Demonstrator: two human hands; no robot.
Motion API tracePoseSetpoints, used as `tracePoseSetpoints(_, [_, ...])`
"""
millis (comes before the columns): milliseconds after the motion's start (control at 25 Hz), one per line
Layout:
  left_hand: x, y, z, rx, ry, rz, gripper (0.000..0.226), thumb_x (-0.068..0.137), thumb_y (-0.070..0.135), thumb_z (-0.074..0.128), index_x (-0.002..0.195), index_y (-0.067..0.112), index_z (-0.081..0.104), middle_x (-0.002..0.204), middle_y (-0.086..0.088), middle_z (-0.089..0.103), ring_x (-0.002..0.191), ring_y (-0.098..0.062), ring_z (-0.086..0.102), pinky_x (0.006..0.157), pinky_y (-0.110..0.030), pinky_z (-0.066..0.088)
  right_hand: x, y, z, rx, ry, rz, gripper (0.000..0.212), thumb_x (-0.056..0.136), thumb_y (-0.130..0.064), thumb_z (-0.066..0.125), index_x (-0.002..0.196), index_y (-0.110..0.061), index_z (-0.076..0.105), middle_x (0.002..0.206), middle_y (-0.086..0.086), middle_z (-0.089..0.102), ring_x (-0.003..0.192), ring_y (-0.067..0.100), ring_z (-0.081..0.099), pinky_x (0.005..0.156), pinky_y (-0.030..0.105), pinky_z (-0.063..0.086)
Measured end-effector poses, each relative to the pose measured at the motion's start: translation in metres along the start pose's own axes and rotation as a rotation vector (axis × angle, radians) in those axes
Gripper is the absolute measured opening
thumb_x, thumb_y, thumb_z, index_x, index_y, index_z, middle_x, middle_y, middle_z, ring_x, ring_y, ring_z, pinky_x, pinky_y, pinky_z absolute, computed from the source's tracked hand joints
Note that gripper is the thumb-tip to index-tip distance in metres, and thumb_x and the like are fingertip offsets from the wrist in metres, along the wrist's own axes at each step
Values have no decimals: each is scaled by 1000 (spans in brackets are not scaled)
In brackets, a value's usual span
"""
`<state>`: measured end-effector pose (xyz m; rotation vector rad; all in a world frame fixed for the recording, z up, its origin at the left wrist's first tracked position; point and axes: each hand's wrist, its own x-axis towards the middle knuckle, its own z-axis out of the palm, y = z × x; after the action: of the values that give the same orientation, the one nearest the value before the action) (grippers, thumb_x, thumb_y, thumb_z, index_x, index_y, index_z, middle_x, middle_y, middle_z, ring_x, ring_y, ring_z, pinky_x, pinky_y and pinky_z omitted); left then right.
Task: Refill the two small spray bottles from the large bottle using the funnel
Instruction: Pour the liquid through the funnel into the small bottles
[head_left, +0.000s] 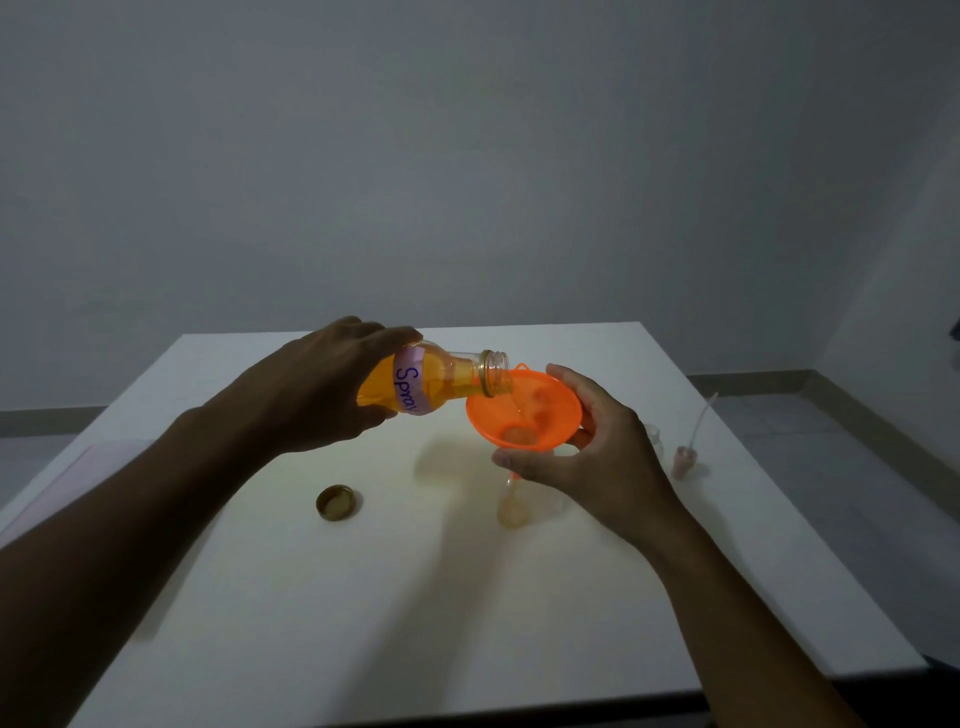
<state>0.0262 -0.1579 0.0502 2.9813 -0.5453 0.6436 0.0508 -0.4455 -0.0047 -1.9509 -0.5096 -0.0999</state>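
Observation:
My left hand grips the large bottle of orange liquid with a pink label, tipped on its side with its open mouth over the orange funnel. Liquid runs into the funnel bowl. My right hand holds the funnel by its rim. The funnel's spout sits in a small clear bottle standing on the white table, with some liquid at its bottom. A second small bottle stands behind my right hand, mostly hidden.
The large bottle's gold cap lies upside down on the table at left of centre. A pink spray head with its dip tube stands at the right near the table's edge. A grey wall rises behind the table.

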Motion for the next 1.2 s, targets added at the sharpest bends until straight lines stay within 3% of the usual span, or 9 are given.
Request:
tracePoseSetpoints(120, [1, -1, -1, 4, -5, 10, 81, 69, 28, 84, 139, 21, 44, 124, -5, 63, 108, -25, 58, 79, -39, 53, 0, 0, 0, -6, 2, -3, 107, 53, -57, 84, 147, -28, 41, 143, -8, 50, 122, 11, 52, 82, 13, 48])
tracePoseSetpoints(440, [-1, 0, -4, 21, 2, 14, 80, 69, 28, 84, 138, 22, 44, 122, -5, 64, 105, -25, 59, 76, -38, 53, 1, -2, 0, 7, 7, -7, 108, 52, -59, 84, 147, -28, 41, 143, -7, 51, 124, 14, 53, 93, 30, 54])
tracePoseSetpoints(600, [0, 3, -7, 28, -2, 14, 80, 69, 26, 84, 138, 19, 46, 123, -8, 64, 107, -28, 59, 77, -40, 52, 2, -1, 1, -2, -4, -8, 110, 51, -62, 82, 147, -29, 40, 144, -8, 50, 122, 11, 52, 87, 22, 51])
tracePoseSetpoints(800, [0, 5, -9, 55, -12, 10, 79, 70, 28, 83, 139, 20, 45, 124, -7, 63, 108, -27, 59, 77, -40, 53, 3, 0, 1, -12, 1, -10, 112, 50, -64, 81, 147, -27, 41, 144, -7, 50, 123, 12, 53, 88, 23, 52])
tracePoseSetpoints(1200, [-2, 6, -12, 64, -16, 21, 77, 71, 28, 83, 138, 21, 45, 121, -7, 64, 105, -27, 59, 75, -41, 56, 3, 0, 2, 1, 6, -1, 110, 52, -58, 85, 148, -26, 41, 144, -5, 51, 125, 16, 53, 96, 35, 55])
